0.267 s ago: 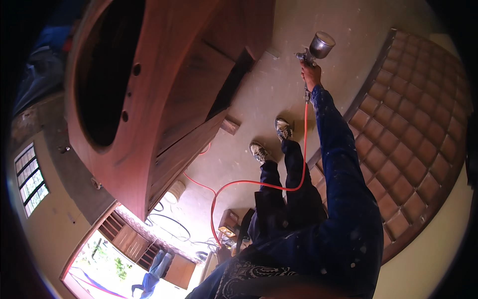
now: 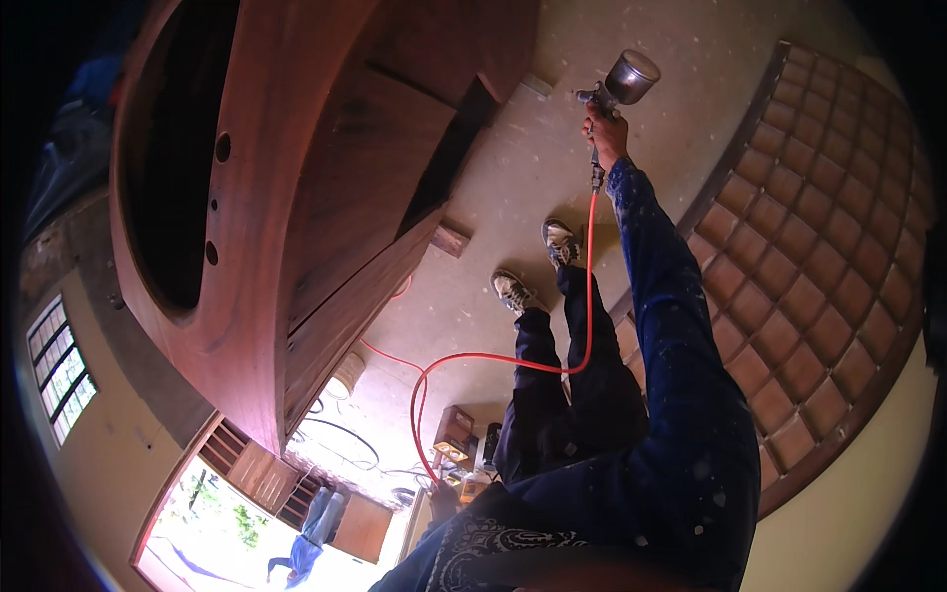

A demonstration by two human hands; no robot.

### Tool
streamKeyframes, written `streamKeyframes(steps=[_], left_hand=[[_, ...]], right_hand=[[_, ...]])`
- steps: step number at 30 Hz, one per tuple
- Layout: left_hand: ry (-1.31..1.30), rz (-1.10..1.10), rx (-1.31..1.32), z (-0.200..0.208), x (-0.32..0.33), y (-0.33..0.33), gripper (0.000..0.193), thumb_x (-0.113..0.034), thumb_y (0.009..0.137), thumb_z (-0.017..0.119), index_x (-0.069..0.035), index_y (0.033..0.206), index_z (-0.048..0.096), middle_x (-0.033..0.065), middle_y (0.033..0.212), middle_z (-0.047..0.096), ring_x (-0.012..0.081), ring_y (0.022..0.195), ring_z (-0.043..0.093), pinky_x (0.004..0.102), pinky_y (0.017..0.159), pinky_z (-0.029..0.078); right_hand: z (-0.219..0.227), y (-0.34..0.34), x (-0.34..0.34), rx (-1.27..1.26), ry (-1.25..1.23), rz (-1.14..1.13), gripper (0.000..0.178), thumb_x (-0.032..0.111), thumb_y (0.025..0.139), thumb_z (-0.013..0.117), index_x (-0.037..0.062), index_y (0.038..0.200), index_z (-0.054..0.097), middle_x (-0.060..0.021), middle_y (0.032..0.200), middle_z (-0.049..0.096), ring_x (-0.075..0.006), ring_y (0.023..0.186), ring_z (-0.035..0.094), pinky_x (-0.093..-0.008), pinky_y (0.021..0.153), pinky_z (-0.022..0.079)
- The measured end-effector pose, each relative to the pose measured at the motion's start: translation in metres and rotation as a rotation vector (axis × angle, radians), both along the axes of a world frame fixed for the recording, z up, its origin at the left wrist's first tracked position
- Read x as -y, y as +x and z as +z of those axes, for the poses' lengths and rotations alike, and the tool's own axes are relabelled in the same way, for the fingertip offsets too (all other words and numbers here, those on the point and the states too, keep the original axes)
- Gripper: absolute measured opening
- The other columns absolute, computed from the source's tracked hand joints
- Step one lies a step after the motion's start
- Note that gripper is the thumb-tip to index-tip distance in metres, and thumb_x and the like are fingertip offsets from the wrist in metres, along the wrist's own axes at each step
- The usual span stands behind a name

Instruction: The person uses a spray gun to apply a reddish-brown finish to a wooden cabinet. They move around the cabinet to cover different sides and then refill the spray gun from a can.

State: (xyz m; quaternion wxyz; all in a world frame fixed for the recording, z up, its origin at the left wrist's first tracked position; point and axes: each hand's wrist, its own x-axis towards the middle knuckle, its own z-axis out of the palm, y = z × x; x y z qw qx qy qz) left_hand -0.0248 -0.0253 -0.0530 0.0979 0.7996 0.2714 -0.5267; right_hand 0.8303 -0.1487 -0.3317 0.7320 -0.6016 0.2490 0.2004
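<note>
I stand in a woodworking workshop, shown by my silver metal cup-topped spray gun (image 2: 614, 89), its thin red rubbery hose (image 2: 591, 276) and the large, curved, reddish-brown wooden structure (image 2: 258, 237).

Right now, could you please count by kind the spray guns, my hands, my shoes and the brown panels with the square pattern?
Spray gun: 1
Your hands, left hand and right hand: 2
Your shoes, left shoe and right shoe: 2
Brown square-patterned panel: 1
Total: 6
</note>
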Motion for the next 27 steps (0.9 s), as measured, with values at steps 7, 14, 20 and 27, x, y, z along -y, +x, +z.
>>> streamKeyframes(steps=[7, 14, 20, 27], left_hand=[[-0.068, 0.418, -0.007, -0.001, -0.01, 0.008, 0.04, -0.026, 0.092, 0.066, -0.003, 0.122, 0.051, 0.0156, 0.102, 0.062, 0.0322, 0.096, 0.068, 0.0348, 0.066, 0.059], [-0.097, 0.651, -0.03, -0.013, -0.002, 0.028, 0.035, -0.026, 0.093, 0.063, -0.003, 0.116, 0.052, 0.0151, 0.098, 0.062, 0.0312, 0.092, 0.068, 0.0351, 0.064, 0.058], [-0.102, 0.787, -0.039, -0.031, 0.007, 0.035, 0.03, -0.027, 0.094, 0.061, -0.003, 0.112, 0.053, 0.0147, 0.094, 0.063, 0.0304, 0.089, 0.068, 0.0354, 0.062, 0.058], [-0.103, 0.822, -0.008, -0.035, -0.007, 0.033, 0.027, -0.027, 0.096, 0.059, -0.004, 0.107, 0.054, 0.0142, 0.09, 0.063, 0.0294, 0.085, 0.069, 0.0357, 0.06, 0.057]], right_hand=[[0.051, -0.016, 0.011, 0.185, 0.256, 0.033, 0.032, 0.034, 0.091, 0.077, 0.0064, 0.099, 0.062, -0.0005, 0.076, 0.058, -0.0141, 0.062, 0.058, -0.0284, 0.054, 0.045], [0.054, -0.021, 0.017, 0.233, 0.369, 0.018, 0.035, 0.037, 0.09, 0.076, 0.0067, 0.101, 0.062, -0.0029, 0.077, 0.061, -0.0174, 0.068, 0.064, -0.03, 0.055, 0.047], [-0.041, -0.016, -0.019, -0.043, 0.062, -0.03, 0.028, 0.033, 0.088, 0.079, 0.0129, 0.088, 0.059, 0.0007, 0.066, 0.055, -0.0138, 0.053, 0.057, -0.0283, 0.045, 0.042], [0.008, -0.022, -0.026, 0.024, 0.114, 0.057, 0.028, 0.031, 0.088, 0.08, 0.0116, 0.089, 0.059, 0.0027, 0.066, 0.052, -0.0101, 0.053, 0.053, -0.0267, 0.045, 0.041]])
